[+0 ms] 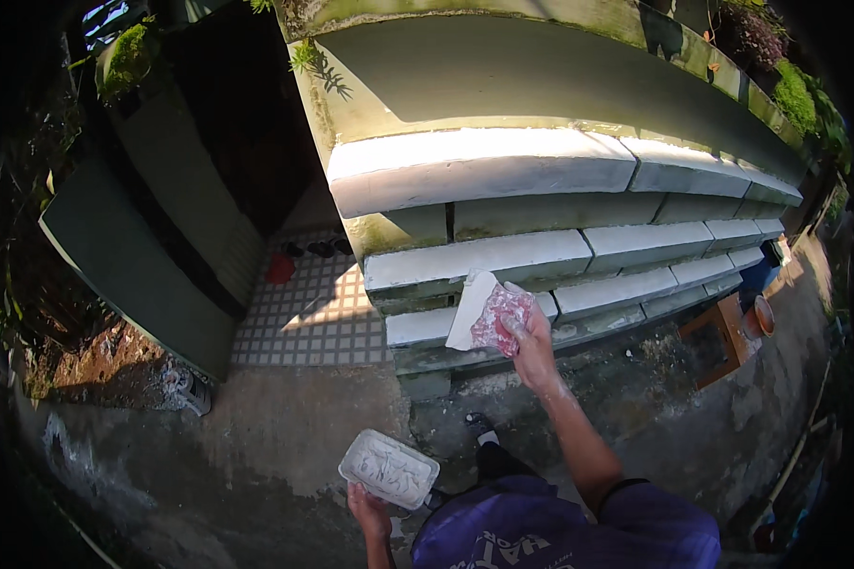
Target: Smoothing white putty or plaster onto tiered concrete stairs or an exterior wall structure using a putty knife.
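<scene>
The flat tool (pixel 498 321), near the centre of the frame, has a reddish part smeared with white and a pale triangular part on its left. The right hand (pixel 529 332) is closed on the reddish part, with the thumb across its upper face; the other fingers are mostly hidden. I judge the tool to be light and thin. Whether it is stiff, I cannot tell surely. The white smear, if wet, could make it slippery, so the reddish side is the better place for the grip, leaving the pale edge free.

At the lower centre, the left hand (pixel 368 510) is curled around the near left edge of a white tray (pixel 385 491), which contains whitish paste. The tray seems light, but held from one side it may tip.

Above and behind the tool are white-topped ledges (pixel 484 156). Left of them is a tiled floor (pixel 304 332); at the right, a wooden frame (pixel 721 372) is near a clay pot (pixel 757 318).
</scene>
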